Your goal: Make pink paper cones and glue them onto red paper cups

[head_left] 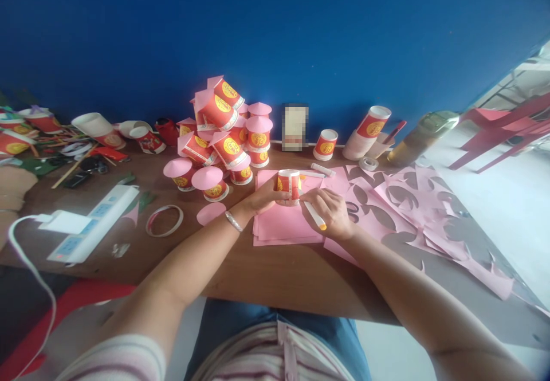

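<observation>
My left hand (265,196) is closed around a red-and-white paper cup (289,185), held upright above a stack of pink paper (283,225). In my right hand (333,212) is a slim white tool (315,216) with an orange-yellow end pointing towards me. Its other end, hidden by my fingers, is close to the cup's lower right side, so I cannot tell its exact kind. Just behind the cup, a white tube (322,170) lies on the paper. Dark scissor handles (353,212) show beside my right hand.
Left of the cup, several red cups with pink cone tops (230,149) are piled up. A white power strip (92,223) and a tape ring (164,220) lie further left. Pink paper scraps (412,209), a tape roll (368,164) and a bottle (423,137) are on the right.
</observation>
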The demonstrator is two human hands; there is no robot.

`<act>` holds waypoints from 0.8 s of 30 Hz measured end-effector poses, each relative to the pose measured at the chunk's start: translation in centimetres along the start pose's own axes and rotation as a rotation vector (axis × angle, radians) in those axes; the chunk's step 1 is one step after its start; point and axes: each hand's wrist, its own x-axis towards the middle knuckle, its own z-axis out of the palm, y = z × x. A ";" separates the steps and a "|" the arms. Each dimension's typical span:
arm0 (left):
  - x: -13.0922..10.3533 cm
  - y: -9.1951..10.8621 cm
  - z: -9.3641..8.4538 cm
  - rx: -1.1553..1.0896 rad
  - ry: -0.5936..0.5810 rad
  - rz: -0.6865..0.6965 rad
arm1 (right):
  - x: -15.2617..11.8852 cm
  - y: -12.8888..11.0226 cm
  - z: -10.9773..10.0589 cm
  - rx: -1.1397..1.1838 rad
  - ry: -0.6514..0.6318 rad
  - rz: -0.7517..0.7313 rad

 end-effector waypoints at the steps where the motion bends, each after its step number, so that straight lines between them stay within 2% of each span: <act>1: 0.0 0.1 0.1 0.000 0.002 0.001 | 0.0 0.0 0.0 -0.004 0.001 -0.001; 9: -0.1 0.5 0.5 -0.001 0.010 -0.016 | 0.0 0.1 -0.1 -0.015 0.004 0.012; 24: 0.0 0.1 0.2 0.003 0.002 0.010 | 0.3 -0.1 -0.2 0.001 0.040 -0.006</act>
